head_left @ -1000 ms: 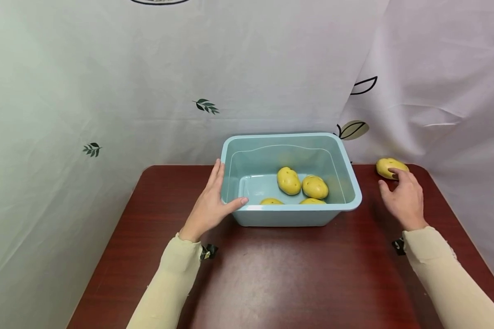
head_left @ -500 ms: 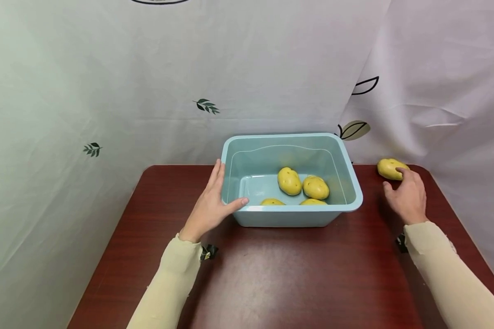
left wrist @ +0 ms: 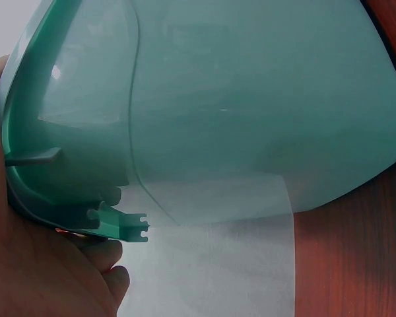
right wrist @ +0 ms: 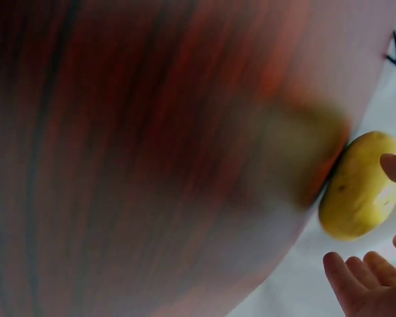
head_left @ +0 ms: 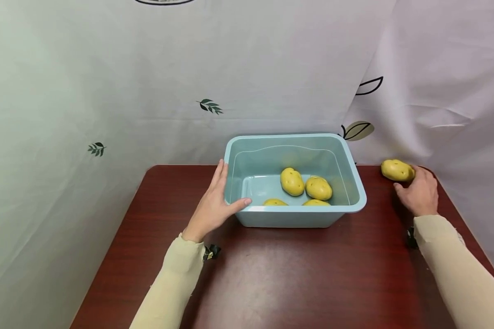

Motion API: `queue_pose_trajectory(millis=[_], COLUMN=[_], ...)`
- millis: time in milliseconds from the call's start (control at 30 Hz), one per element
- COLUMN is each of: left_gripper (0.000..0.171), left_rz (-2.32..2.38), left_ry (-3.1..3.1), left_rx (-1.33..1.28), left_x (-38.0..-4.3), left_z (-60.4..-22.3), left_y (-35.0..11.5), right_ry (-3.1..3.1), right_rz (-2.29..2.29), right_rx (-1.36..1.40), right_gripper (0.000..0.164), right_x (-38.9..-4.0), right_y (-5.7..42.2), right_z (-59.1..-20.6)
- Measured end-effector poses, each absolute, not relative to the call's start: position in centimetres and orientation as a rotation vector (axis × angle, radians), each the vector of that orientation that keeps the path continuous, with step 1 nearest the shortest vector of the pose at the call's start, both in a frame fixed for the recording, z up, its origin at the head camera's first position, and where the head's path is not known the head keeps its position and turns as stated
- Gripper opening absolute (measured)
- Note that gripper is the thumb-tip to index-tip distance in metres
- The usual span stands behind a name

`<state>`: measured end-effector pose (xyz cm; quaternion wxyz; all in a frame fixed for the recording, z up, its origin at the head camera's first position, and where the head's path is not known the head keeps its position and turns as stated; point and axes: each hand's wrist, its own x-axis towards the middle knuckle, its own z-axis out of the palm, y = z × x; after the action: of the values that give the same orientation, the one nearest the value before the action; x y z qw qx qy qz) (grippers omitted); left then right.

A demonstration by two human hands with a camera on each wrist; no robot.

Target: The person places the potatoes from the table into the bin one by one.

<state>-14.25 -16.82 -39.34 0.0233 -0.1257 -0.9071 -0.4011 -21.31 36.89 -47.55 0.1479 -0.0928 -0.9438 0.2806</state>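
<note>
A light blue plastic bin (head_left: 286,219) stands on the table, with several yellow potatoes inside, among them a potato (head_left: 292,182) in the middle and another potato (head_left: 319,188) to its right. My left hand (head_left: 211,208) rests at its front left corner, thumb laid over the front rim and straight fingers along the left side. At the table's far right corner lies a loose potato (head_left: 396,170). My right hand (head_left: 421,193) reaches to its right side, fingers spread. In the right wrist view, thumb and fingers stand either side of this potato (right wrist: 358,188), with a gap before the fingertips.
The dark red wooden table (head_left: 251,274) ends at the back against a pale cloth backdrop (head_left: 169,82) with leaf prints. Cloth also hangs along both sides. The bin sits near the back edge.
My right hand has moved right and slightly away from me, from in front of the loose potato to its right side. The left hand stays at the bin. The view has shifted slightly.
</note>
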Motion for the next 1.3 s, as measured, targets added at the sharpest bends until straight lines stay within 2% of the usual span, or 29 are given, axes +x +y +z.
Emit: queue_pose_trajectory(millis=[433,633,967,1300], left_gripper=[0.110,0.110,0.110,0.110], left_rz=[-1.246,-1.230,-1.231,-1.222], left_ry=[-2.805,-2.802,-2.815,-2.815], left_rx=[-0.390,-0.392,-0.391,-0.382], left_x=[-14.4,-14.3,-14.3,-14.1], left_z=[-39.5,-39.4,-39.5,-39.2], left_y=[-16.7,-16.8,-16.7,-16.8], right_ry=[-2.790,-2.829,-2.930,-2.975], right_rz=[0.793,0.768,0.761,0.699], right_rx=[-0.215,-0.182,-0.150,-0.058], right_gripper=[0.083,0.087,0.087,0.077], right_x=[-22.6,-23.5,-23.9,-24.6], right_y=[38.6,38.5,39.3,39.6], right_z=[-47.8,-47.7,-47.4,-47.7])
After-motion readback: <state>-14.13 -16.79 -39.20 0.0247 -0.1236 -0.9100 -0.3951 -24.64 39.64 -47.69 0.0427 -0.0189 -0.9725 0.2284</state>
